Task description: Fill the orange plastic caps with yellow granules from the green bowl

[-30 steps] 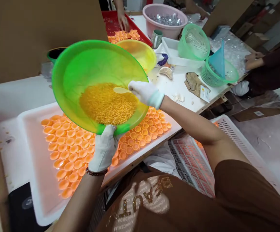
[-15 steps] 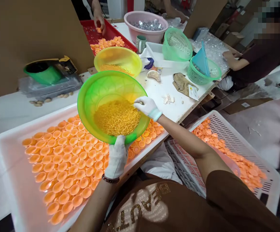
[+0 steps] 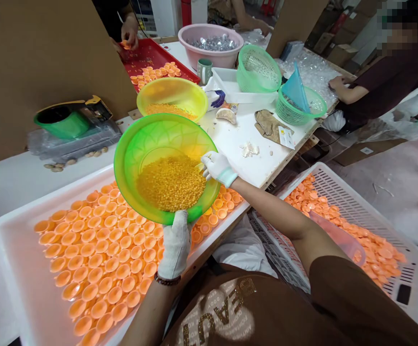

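My left hand (image 3: 175,245), in a white glove, grips the near rim of a green plastic bowl (image 3: 140,144) tilted toward me. A heap of small yellow beads (image 3: 171,182) lies in its lower part. My right hand (image 3: 216,167), also gloved, is closed at the bowl's right rim, pinching a small pale scoop whose tip touches the beads. Below the bowl, a white tray (image 3: 18,269) holds rows of orange caps (image 3: 104,250), open side up.
A yellow bowl (image 3: 173,96) with beads stands behind. A green scale (image 3: 70,122), red tray (image 3: 147,57), pink basin (image 3: 212,43) and green baskets (image 3: 259,72) sit on the white table. Other people's hands work at the far edge. A white crate (image 3: 356,221) of orange caps is at my right.
The green bowl has come down and further from the camera, now hanging over the tray. My right hand has slid to the bowl's right rim; the view has shifted, showing the scale and crate.
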A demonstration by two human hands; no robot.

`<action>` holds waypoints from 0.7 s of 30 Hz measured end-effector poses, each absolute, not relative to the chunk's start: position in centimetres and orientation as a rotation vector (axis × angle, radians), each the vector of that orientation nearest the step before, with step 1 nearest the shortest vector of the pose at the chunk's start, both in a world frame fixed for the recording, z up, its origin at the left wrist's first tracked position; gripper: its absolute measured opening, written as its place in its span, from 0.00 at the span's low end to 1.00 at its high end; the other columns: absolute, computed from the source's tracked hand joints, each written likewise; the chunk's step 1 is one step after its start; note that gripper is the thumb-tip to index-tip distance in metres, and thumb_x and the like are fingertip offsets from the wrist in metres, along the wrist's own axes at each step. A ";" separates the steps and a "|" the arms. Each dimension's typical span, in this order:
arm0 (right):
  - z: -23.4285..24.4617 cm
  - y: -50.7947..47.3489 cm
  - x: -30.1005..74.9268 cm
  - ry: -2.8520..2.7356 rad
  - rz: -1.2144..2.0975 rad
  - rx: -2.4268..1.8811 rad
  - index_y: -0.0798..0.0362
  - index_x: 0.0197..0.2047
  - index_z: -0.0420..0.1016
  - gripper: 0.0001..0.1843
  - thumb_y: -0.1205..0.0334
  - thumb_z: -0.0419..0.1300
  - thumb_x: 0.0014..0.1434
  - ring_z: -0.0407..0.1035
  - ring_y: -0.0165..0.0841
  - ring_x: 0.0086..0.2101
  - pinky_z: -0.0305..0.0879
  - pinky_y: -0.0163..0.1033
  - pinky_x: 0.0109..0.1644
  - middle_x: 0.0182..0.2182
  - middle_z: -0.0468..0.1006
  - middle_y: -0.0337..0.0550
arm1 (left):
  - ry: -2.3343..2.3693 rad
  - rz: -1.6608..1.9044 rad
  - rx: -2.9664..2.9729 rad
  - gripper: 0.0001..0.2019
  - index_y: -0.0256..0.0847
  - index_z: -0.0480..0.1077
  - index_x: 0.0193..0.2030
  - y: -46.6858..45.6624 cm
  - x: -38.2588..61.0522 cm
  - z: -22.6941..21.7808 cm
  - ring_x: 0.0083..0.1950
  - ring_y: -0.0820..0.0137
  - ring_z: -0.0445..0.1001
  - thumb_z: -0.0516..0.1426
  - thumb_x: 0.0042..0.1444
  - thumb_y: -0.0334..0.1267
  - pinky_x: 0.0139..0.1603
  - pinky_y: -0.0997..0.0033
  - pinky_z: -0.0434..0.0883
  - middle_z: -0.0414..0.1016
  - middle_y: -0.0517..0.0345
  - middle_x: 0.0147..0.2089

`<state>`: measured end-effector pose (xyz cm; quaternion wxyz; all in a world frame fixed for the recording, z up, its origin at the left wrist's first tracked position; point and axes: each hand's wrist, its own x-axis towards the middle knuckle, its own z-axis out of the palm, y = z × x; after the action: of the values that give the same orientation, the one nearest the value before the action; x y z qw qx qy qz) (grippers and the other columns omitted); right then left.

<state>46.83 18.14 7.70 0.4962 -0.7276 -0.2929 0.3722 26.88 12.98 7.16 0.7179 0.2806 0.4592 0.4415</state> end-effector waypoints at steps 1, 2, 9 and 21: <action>7.9 18.2 46.8 -0.642 0.924 -1.734 0.51 0.37 0.65 0.08 0.66 0.53 0.72 0.70 0.26 0.18 0.65 0.28 0.19 0.21 0.70 0.31 | 1.018 0.971 0.627 0.34 0.41 0.66 0.65 13.0 26.9 7.2 0.60 0.55 0.77 0.63 0.48 0.36 0.59 0.51 0.78 0.70 0.45 0.66; 8.1 18.2 46.9 -0.578 0.943 -1.710 0.51 0.37 0.64 0.09 0.65 0.53 0.72 0.69 0.26 0.17 0.66 0.28 0.19 0.20 0.70 0.31 | 1.027 0.968 0.628 0.33 0.40 0.67 0.64 13.1 26.9 7.2 0.59 0.56 0.77 0.63 0.48 0.36 0.59 0.52 0.78 0.71 0.45 0.66; 9.5 17.2 47.4 -0.328 1.119 -1.519 0.54 0.36 0.66 0.10 0.67 0.53 0.73 0.68 0.26 0.17 0.67 0.28 0.20 0.18 0.72 0.34 | 1.095 0.978 0.634 0.31 0.38 0.70 0.61 13.1 27.1 7.3 0.59 0.55 0.77 0.64 0.48 0.36 0.58 0.51 0.78 0.75 0.45 0.60; 11.0 8.9 53.5 -0.239 1.080 -1.548 0.56 0.36 0.67 0.09 0.65 0.58 0.70 0.64 0.23 0.16 0.63 0.26 0.20 0.18 0.70 0.34 | 1.050 1.045 0.773 0.29 0.43 0.70 0.61 13.3 26.5 7.3 0.66 0.55 0.70 0.65 0.49 0.36 0.67 0.45 0.71 0.71 0.50 0.64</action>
<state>53.53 8.88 11.04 0.5808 -0.6624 -0.1021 0.4621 26.53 13.28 7.32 0.6709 0.3431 0.4660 0.4637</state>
